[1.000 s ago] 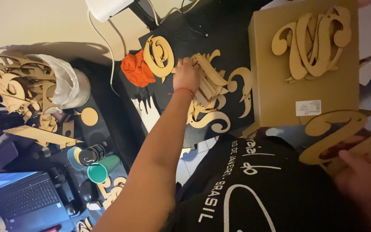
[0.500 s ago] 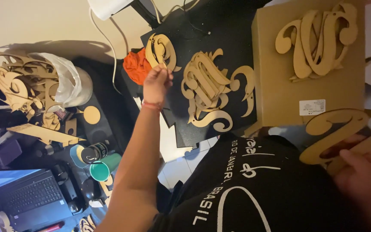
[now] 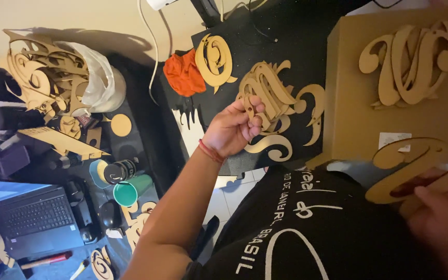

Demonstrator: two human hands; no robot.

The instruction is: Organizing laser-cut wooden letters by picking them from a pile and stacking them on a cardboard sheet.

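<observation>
My left hand [image 3: 234, 127], with a red string on its wrist, hovers above the black mat [image 3: 286, 31], fingers pinched on a small thin wooden scrap [image 3: 249, 106]. Just beyond it lies a stack of curly wooden cutout letters [image 3: 273, 93]. A round swirl cutout [image 3: 213, 59] and an orange cloth [image 3: 183, 72] lie further left on the mat. My right hand [image 3: 442, 220], at the lower right, grips a large flat wooden cutout [image 3: 408, 166]. Another stack of ornate letters [image 3: 410, 62] rests on a brown cardboard box [image 3: 348, 114].
At the left, a white bag and a heap of offcut wood [image 3: 47, 78] stand by a round wooden disc [image 3: 121, 125]. Below are a spray can [image 3: 120, 171], a green cup [image 3: 128, 193], a mouse [image 3: 109, 213] and a laptop [image 3: 37, 220]. A white cable [image 3: 154, 46] hangs at the back.
My left hand left the letter stack, reached left toward the swirl cutout and orange cloth, then drew back toward me with a small scrap pinched in its fingers. The right hand kept its cutout.
</observation>
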